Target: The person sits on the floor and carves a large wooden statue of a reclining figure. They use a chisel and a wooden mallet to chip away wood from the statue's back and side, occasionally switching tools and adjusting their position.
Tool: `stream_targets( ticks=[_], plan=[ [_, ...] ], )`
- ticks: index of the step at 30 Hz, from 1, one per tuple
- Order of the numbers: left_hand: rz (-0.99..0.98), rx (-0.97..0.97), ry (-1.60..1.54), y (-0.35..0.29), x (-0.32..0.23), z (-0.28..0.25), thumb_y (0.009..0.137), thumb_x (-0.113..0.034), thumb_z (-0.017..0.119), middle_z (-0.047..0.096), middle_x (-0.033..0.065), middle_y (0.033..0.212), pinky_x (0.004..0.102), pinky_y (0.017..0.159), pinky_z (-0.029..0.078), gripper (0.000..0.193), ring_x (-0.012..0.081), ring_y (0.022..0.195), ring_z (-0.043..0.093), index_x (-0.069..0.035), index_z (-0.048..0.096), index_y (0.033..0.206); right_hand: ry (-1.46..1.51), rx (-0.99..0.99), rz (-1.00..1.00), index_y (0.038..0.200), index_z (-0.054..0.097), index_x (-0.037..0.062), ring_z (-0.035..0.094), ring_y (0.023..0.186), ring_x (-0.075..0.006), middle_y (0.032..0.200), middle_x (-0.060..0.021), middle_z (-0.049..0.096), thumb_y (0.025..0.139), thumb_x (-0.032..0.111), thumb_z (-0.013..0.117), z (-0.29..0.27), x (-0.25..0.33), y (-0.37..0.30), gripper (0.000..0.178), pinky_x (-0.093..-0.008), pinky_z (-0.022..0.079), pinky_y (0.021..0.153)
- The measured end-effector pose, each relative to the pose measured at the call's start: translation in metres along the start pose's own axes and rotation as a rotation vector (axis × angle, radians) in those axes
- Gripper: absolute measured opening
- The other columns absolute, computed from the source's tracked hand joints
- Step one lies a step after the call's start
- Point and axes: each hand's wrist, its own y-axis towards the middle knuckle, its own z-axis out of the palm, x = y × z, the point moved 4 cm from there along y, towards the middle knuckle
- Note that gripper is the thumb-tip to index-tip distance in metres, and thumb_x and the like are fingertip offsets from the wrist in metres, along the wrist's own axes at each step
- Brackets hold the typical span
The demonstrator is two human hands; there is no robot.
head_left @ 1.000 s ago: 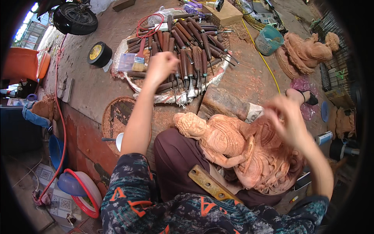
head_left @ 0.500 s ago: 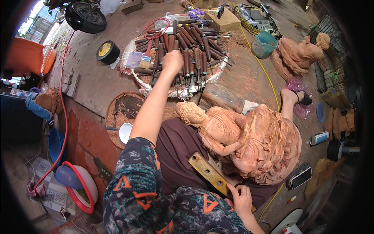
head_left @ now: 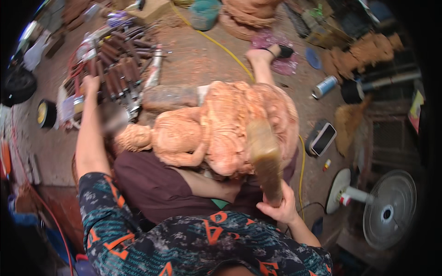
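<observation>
The wooden bar (head_left: 265, 156) stands tilted up in front of the lower part of the carved statue (head_left: 221, 131), its wider end uppermost; blur and overlap hide whether the two touch. The right hand (head_left: 282, 205) has its fingers closed round the narrower lower end, while the left hand (head_left: 90, 83) is out at the pile of chisels (head_left: 115, 69), beside the brush (head_left: 78, 105), too blurred to tell whether its fingers are round a handle. The bar looks like solid, dense wood: probably stiff, top-heavy for its length and not easily broken, with worn faces that may be a little slick, so the narrow end seems the right place for a firm grip. The statue lies on its back along the lap (head_left: 142, 184), head toward the person's left; it is likely heavy and rigid, with fine folds and a thin arm that could chip, so it is better taken by the thick body or the broad base than by the head or arm. Half a second ago the bar lay flat across the lap with the right fingers only at its end; now it is lifted. The left hand stays at the chisels, the statue keeps its place on the lap, and the view has swung so that the fan (head_left: 389, 209) shows at the right.
</observation>
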Motion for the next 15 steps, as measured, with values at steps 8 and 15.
stream_targets(
  ticks=[8,15],
  plan=[
    [0.231,0.247,-1.592,-0.155,-0.168,-0.125,0.088,-0.014,0.054,0.047,-0.0014,0.075,0.0154,0.043,0.03,0.029,0.0028,0.06,0.043,-0.004,0.047,0.114,0.321,-0.304,-0.052,0.119,0.044,-0.0034,0.057,0.072,-0.0122,0.085,-0.0079,0.06,0.079,0.003,0.064,-0.061,0.01,-0.014,0.045,-0.0255,0.046,0.067],
    [0.918,0.359,-1.644,-0.407,-0.366,-0.224,0.082,-0.022,0.058,0.059,0.0081,0.091,0.0277,0.057,0.045,0.028,0.0177,0.074,0.059,-0.007,0.057,0.106,0.284,-0.518,-0.096,0.115,0.045,-0.0007,0.055,0.072,-0.0146,0.086,-0.0076,0.056,0.082,0.011,0.064,-0.117,0.035,-0.011,0.039,-0.0295,0.047,0.068]
  ],
)
